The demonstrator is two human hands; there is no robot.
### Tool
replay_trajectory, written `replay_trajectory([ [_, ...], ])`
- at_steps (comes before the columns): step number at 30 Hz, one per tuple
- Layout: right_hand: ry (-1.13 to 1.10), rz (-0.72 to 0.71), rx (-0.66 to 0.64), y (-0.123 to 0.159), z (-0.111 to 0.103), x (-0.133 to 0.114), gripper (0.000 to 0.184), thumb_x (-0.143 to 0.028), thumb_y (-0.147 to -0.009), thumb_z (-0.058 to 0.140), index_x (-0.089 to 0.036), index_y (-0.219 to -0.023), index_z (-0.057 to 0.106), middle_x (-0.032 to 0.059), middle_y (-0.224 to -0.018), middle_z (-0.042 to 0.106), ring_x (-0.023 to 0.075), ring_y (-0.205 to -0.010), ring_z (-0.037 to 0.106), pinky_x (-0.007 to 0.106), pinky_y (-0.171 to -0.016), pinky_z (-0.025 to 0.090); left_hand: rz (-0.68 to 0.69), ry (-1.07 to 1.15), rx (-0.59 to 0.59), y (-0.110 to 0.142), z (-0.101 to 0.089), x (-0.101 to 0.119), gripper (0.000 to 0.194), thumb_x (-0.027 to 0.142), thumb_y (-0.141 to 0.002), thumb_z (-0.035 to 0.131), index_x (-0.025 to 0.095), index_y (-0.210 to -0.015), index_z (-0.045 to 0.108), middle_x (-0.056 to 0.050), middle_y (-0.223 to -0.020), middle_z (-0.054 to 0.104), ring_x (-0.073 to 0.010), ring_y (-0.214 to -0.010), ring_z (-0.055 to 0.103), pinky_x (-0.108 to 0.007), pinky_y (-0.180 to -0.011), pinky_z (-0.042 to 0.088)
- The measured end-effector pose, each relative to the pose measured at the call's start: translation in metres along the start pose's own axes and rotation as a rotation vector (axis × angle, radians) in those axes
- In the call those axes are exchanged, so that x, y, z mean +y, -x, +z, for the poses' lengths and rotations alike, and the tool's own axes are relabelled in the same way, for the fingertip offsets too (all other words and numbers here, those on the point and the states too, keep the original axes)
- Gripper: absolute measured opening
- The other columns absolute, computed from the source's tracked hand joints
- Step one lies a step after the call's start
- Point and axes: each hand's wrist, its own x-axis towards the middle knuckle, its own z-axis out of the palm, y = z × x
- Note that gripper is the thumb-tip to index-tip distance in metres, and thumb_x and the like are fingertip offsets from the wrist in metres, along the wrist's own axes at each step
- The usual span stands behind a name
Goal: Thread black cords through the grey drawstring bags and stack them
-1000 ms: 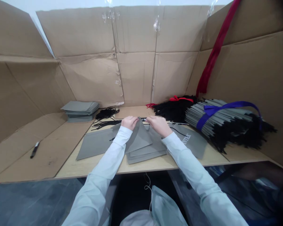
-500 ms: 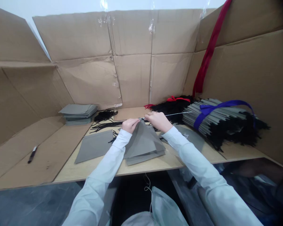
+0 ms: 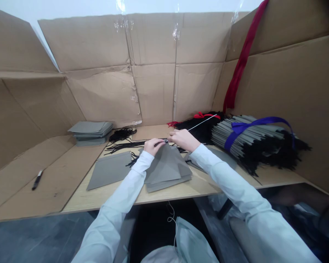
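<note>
Over the middle of the table, my left hand [image 3: 154,146] is closed in a pinch on the top corner of a flat grey fabric bag [image 3: 164,166]. My right hand [image 3: 184,140] is closed around a thin metal rod [image 3: 203,122], which sticks out up and to the right behind the fingers. Both sets of fingertips almost meet at the bag's corner, where a small dark and shiny bit shows, too small to make out. Beneath the held bag lie more grey pieces. One grey bag [image 3: 109,170] with black cord ends lies to the left, and another [image 3: 222,157] is partly behind my right forearm.
Black cords [image 3: 123,146] lie behind my hands, beside a coiled heap [image 3: 122,134]. A grey stack [image 3: 91,132] and a marker [image 3: 37,180] are on the left. A blue-ribboned bundle [image 3: 235,133] and red-tied black cords [image 3: 201,128] stand right. Cardboard walls [image 3: 153,91] enclose the table.
The rod came into view past my right hand and then tipped steeper upward. The grey bag's corner was drawn to a peak at my fingertips. My right forearm shifted outward; the view tilted slightly.
</note>
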Motion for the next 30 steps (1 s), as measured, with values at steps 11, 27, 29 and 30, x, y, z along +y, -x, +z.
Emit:
replay_trajectory([
  [11,-0.005,-0.101,-0.048,-0.003,0.012,0.002,0.020,-0.022,-0.078,0.042,-0.017,-0.080,0.061,0.0103,-0.079,0.058,0.0171,-0.081,0.051,0.023,-0.056,0.030,-0.104,-0.128,-0.452,0.001,0.005,0.001,0.028,0.033,-0.078,0.036,0.018,-0.087,0.057,-0.002,-0.076,0.062,-0.0122,-0.071,0.056,-0.021,-0.065,0.040],
  [27,-0.311,-0.041,-0.409,-0.023,0.021,0.017,0.026,-0.035,-0.065,0.055,-0.018,-0.081,0.066,0.0073,-0.070,0.062,0.0143,-0.067,0.055,0.019,-0.054,0.033,-0.051,-0.256,-0.468,0.009,0.015,0.012,0.029,0.031,-0.081,0.032,0.019,-0.090,0.056,-0.003,-0.085,0.062,-0.0137,-0.080,0.057,-0.023,-0.071,0.042],
  [29,-0.285,-0.038,-0.419,-0.024,0.024,0.013,0.030,-0.037,-0.061,0.058,-0.015,-0.081,0.065,0.0083,-0.070,0.061,0.0155,-0.067,0.055,0.020,-0.056,0.035,-0.054,-0.253,-0.470,0.008,0.016,0.011,0.028,0.031,-0.080,0.033,0.019,-0.090,0.056,-0.004,-0.085,0.062,-0.0141,-0.080,0.057,-0.023,-0.072,0.042],
  [30,-0.282,-0.041,-0.407,-0.025,0.026,0.010,0.033,-0.038,-0.059,0.060,-0.014,-0.081,0.065,0.0088,-0.072,0.060,0.0160,-0.068,0.055,0.020,-0.057,0.035,-0.052,-0.251,-0.469,0.008,0.016,0.011,0.027,0.031,-0.080,0.034,0.019,-0.090,0.056,-0.004,-0.086,0.062,-0.0143,-0.081,0.057,-0.024,-0.072,0.042],
])
